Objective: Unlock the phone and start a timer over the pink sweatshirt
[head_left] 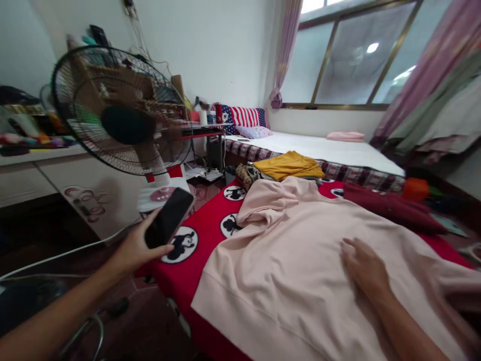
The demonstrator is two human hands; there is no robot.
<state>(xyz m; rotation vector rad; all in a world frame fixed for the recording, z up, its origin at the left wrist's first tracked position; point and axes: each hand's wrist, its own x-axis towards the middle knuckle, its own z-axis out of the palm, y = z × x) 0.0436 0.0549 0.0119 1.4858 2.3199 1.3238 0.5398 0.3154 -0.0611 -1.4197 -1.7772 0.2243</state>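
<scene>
The left hand (pixel 142 241) is holding a black phone (pixel 170 217) while the right hand (pixel 365 266), fingers loosely relaxed, is resting over a pink garment (pixel 296 260) lying unfolded on red cloth (pixel 206 214), folded yellow clothing (pixel 289 165) lying beyond.

— Where is it brightest?
— In the wide, brown-framed glass window (pixel 353 60): a round white glare and a streak sit on its panes, and the topmost glass is blown out.
— And dimmest?
— The dark reddish tiled floor (pixel 145 321) at lower left, deep in shadow.
— Everything sharp?
— No. The bare right hand (pixel 366 271) is smeared, its forearm softly shadowing the pale pink cloth top (pixel 300 250). Pale hanging clothes (pixel 451 120) stretch and soften toward the right edge; a small patch left of centre is pixelated.
</scene>
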